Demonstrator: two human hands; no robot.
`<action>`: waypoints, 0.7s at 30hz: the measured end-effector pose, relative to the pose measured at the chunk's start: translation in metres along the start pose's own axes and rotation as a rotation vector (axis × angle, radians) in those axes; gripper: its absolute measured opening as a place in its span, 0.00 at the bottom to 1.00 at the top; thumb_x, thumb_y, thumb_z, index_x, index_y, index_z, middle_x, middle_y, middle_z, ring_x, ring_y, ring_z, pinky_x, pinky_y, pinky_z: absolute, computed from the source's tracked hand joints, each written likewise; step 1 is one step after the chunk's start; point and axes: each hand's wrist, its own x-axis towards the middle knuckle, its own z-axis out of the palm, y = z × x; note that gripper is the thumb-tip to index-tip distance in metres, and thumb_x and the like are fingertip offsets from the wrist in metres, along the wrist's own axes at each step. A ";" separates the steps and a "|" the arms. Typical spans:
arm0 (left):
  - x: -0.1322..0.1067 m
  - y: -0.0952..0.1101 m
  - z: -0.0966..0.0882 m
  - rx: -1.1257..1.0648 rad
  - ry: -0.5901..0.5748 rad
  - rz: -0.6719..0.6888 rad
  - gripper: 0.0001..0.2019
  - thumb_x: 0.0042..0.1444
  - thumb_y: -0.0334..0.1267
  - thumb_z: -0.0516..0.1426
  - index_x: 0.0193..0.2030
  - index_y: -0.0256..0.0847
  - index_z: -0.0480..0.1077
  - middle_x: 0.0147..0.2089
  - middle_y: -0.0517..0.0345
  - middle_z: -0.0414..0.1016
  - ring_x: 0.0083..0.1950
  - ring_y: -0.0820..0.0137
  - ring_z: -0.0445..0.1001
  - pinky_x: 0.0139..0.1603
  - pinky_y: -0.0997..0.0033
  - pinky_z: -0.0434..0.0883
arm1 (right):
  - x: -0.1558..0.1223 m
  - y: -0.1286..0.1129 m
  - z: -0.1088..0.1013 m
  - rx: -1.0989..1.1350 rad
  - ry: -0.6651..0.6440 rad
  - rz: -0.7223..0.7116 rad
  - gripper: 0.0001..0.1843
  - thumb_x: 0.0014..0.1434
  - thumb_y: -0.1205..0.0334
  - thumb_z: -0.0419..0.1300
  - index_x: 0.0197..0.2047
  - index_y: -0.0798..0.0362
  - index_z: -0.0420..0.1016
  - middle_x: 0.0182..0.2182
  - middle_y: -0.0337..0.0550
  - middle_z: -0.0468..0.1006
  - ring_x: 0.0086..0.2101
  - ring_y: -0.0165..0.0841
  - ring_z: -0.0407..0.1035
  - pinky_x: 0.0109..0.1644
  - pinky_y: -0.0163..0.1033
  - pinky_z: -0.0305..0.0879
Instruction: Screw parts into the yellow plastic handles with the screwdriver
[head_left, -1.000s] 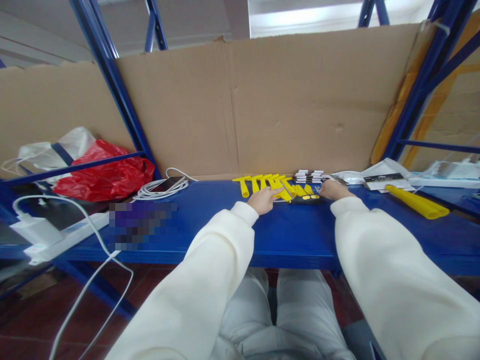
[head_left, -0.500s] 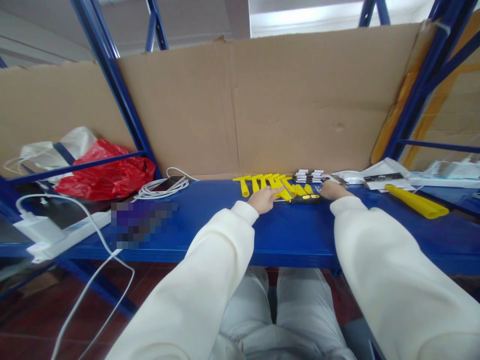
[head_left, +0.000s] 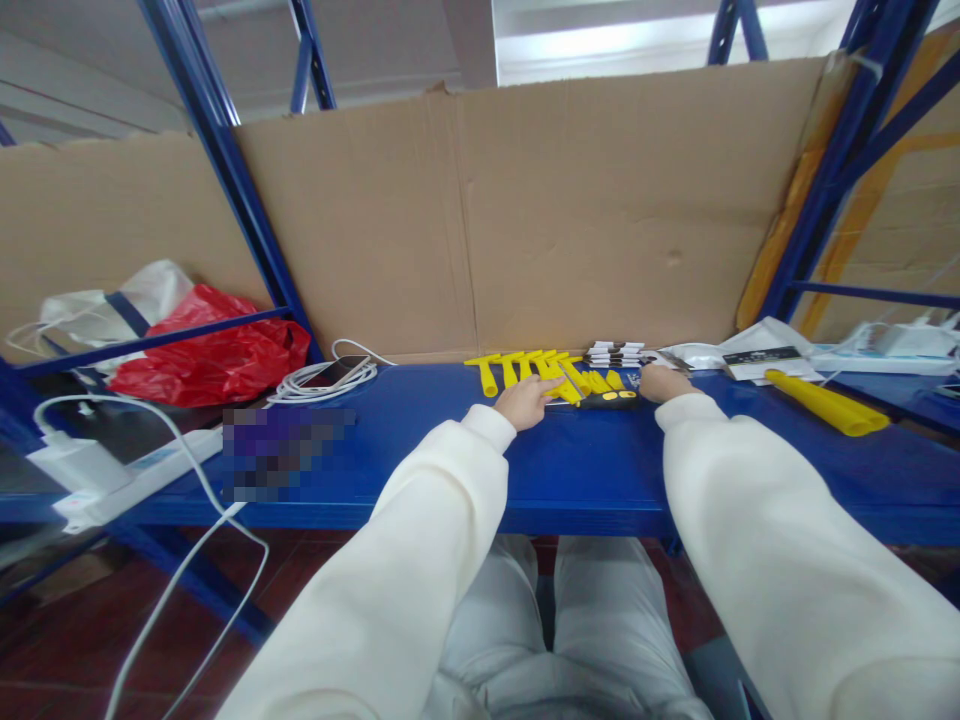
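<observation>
My left hand (head_left: 523, 402) lies at the near side of a row of yellow T-shaped plastic tools (head_left: 510, 370). Its index finger stretches right and touches a yellow tool with a grey strip (head_left: 571, 384); the thumb is hard to see. Just right of that tool is a black-and-yellow handle (head_left: 609, 400), apparently a screwdriver, its thin shaft pointing left. Smaller yellow pieces (head_left: 600, 381) lie behind the handle. My right hand (head_left: 663, 383) is closed beside the handle's right end, by a small dark-and-white printed item (head_left: 634, 381). Whatever its fingers pinch is hidden.
Small white-and-black packets (head_left: 615, 354) are stacked by the cardboard wall (head_left: 585, 220). A long yellow tube (head_left: 829, 403) and a white bag (head_left: 766, 337) lie right. Coiled white cable (head_left: 324, 378), a power strip (head_left: 142, 480) and a red plastic bag (head_left: 214, 345) are left.
The view has shifted slightly. Both hands stay in nearly the same places, with the left index finger still on the yellow tool.
</observation>
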 end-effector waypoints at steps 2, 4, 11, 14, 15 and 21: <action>0.000 -0.001 0.000 -0.002 -0.001 -0.002 0.26 0.73 0.34 0.52 0.76 0.50 0.67 0.61 0.48 0.78 0.62 0.59 0.79 0.64 0.64 0.73 | -0.002 -0.002 -0.002 -0.012 -0.029 0.026 0.24 0.65 0.71 0.57 0.61 0.64 0.82 0.52 0.69 0.83 0.56 0.48 0.79 0.58 0.45 0.72; 0.000 -0.001 0.001 -0.003 -0.005 0.000 0.26 0.73 0.34 0.51 0.76 0.51 0.67 0.61 0.48 0.78 0.63 0.59 0.78 0.65 0.64 0.73 | -0.004 -0.004 -0.004 -0.021 -0.062 0.047 0.24 0.66 0.72 0.55 0.62 0.66 0.80 0.52 0.71 0.82 0.57 0.49 0.78 0.58 0.44 0.72; 0.000 -0.001 0.000 0.000 0.000 0.006 0.26 0.73 0.35 0.52 0.76 0.50 0.68 0.60 0.48 0.79 0.62 0.59 0.79 0.64 0.64 0.73 | -0.011 -0.009 -0.011 -0.015 -0.080 0.045 0.24 0.67 0.72 0.54 0.60 0.68 0.81 0.51 0.71 0.83 0.56 0.49 0.78 0.58 0.42 0.72; 0.000 0.000 0.000 -0.006 0.001 0.008 0.26 0.73 0.35 0.53 0.75 0.50 0.68 0.61 0.48 0.79 0.62 0.59 0.79 0.64 0.64 0.73 | -0.012 -0.009 -0.012 -0.001 -0.078 0.046 0.23 0.66 0.72 0.55 0.59 0.67 0.82 0.49 0.69 0.84 0.56 0.48 0.79 0.58 0.42 0.72; 0.000 0.000 0.000 -0.009 -0.002 0.007 0.26 0.73 0.35 0.53 0.75 0.50 0.68 0.61 0.48 0.78 0.62 0.59 0.79 0.65 0.64 0.73 | -0.013 -0.009 -0.013 0.002 -0.080 0.049 0.22 0.66 0.71 0.55 0.59 0.66 0.82 0.49 0.68 0.84 0.55 0.48 0.79 0.57 0.42 0.72; 0.000 0.000 0.001 -0.009 -0.005 -0.004 0.26 0.73 0.34 0.51 0.76 0.51 0.67 0.64 0.49 0.78 0.64 0.59 0.78 0.67 0.62 0.72 | -0.015 -0.010 -0.014 -0.017 -0.076 0.031 0.22 0.63 0.69 0.58 0.57 0.64 0.83 0.46 0.66 0.85 0.52 0.48 0.80 0.56 0.43 0.74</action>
